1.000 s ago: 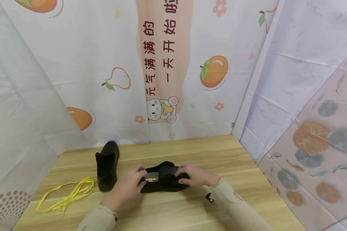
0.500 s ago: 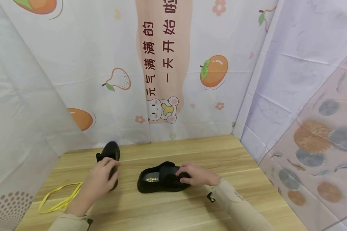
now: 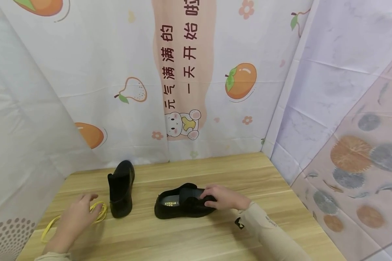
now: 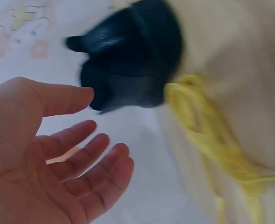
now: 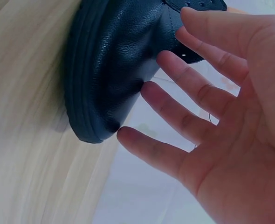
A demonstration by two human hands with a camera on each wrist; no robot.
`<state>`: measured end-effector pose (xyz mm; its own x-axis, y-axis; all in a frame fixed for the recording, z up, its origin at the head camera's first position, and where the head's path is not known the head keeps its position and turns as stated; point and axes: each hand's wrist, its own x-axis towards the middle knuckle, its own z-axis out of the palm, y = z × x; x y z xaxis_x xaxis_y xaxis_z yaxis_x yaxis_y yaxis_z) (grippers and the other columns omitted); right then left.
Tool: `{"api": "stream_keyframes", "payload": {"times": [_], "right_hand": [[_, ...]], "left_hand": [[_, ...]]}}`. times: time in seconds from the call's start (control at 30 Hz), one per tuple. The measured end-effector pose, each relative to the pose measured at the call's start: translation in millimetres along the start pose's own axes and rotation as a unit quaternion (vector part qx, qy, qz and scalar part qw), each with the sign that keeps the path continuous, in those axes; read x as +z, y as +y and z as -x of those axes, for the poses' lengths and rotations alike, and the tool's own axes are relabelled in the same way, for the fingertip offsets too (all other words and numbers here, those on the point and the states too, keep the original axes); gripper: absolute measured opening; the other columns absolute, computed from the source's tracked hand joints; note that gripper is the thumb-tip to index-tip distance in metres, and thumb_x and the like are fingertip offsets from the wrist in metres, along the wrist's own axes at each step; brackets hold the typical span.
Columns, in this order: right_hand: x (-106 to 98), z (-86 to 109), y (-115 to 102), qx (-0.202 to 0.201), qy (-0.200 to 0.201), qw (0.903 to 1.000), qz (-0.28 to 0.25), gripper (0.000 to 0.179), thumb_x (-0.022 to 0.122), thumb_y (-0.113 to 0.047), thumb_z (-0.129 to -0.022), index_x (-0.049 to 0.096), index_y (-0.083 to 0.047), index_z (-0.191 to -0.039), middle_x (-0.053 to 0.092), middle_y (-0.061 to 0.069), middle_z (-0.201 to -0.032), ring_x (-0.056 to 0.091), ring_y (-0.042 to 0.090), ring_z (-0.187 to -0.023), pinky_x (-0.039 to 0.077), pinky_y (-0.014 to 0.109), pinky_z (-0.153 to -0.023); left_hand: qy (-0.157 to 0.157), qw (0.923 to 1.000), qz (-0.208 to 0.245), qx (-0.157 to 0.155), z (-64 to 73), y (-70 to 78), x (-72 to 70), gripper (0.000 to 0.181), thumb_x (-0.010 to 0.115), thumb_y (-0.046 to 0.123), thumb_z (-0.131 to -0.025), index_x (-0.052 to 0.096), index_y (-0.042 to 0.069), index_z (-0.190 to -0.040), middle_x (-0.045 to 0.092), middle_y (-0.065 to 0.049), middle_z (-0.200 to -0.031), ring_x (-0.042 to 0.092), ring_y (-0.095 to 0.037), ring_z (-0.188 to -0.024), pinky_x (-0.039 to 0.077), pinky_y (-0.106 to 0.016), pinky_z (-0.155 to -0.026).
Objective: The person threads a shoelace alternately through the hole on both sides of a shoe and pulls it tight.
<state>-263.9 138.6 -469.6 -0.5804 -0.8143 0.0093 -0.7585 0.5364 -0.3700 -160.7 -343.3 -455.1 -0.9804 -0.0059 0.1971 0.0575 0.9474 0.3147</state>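
Note:
My left hand (image 3: 76, 217) hovers over a yellow shoelace (image 3: 102, 213) at the table's left side, covering part of it in the head view. Its fingers are loosely spread and hold nothing in the left wrist view, where the looped lace (image 4: 202, 130) lies to their right. A black leather shoe (image 3: 173, 212) lies sideways mid-table, its heel to the left and tongue raised. On its toe end rests my right hand (image 3: 223, 197). In the right wrist view, fairly straight fingers (image 5: 175, 109) touch the toe leather (image 5: 114, 70); the lace flap with eyelets shows above.
A second black shoe (image 3: 121, 204) stands between the lace and the first shoe, toe towards the back. The wooden table (image 3: 170, 243) ends at a printed fabric wall (image 3: 134, 127) behind, with more fabric hanging on both sides.
My left hand has left the middle shoe's heel, passed over the second shoe and come leftward to the yellow shoelace. The right hand stays on the shoe's toe.

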Motion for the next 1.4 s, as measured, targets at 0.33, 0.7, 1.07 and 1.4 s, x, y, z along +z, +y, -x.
{"api": "stream_keyframes", "payload": {"times": [0.33,0.7,1.07,1.4], "right_hand": [[6.1,-1.1,4.2,-0.001,0.008,0.9992,0.039,0.032,0.075,-0.019,-0.095,0.070,-0.014,-0.125,0.063,-0.001,-0.119,0.059,0.016,-0.113,0.050,0.033,-0.096],[15.9,-2.2,6.3,0.015,0.016,0.9953,0.094,0.057,0.082,-0.020,-0.088,0.061,-0.011,-0.140,0.054,0.009,-0.137,0.053,0.025,-0.125,0.047,0.042,-0.102],[15.6,-2.7,5.7,0.006,0.024,0.9952,0.094,0.055,0.083,-0.018,-0.087,0.063,-0.012,-0.138,0.055,0.010,-0.136,0.054,0.026,-0.122,0.048,0.043,-0.100],[14.9,-3.5,5.3,0.016,0.018,0.9962,0.084,0.054,0.081,-0.018,-0.088,0.062,-0.010,-0.138,0.054,0.010,-0.136,0.053,0.026,-0.123,0.047,0.042,-0.101]], "left_hand": [[-0.115,0.9919,-0.024,-0.048,9.0,-44.4,30.7,0.034,0.063,0.021,-0.093,0.065,-0.012,-0.102,0.067,-0.027,-0.093,0.065,-0.044,-0.082,0.051,-0.060,-0.070],[-0.121,0.9910,-0.003,-0.057,18.0,-46.9,37.4,0.006,0.069,0.007,-0.087,0.069,0.009,-0.082,0.066,-0.009,-0.079,0.057,-0.022,-0.067,0.048,-0.048,-0.060],[-0.122,0.9898,-0.007,-0.074,15.9,-45.9,36.6,0.020,0.069,0.001,-0.084,0.074,-0.003,-0.103,0.072,-0.021,-0.099,0.069,-0.038,-0.083,0.053,-0.056,-0.067],[-0.102,0.9917,0.006,-0.079,16.4,-40.9,32.0,0.025,0.053,0.009,-0.095,0.064,-0.008,-0.110,0.069,-0.015,-0.086,0.057,-0.021,-0.063,0.049,-0.046,-0.056]]}}
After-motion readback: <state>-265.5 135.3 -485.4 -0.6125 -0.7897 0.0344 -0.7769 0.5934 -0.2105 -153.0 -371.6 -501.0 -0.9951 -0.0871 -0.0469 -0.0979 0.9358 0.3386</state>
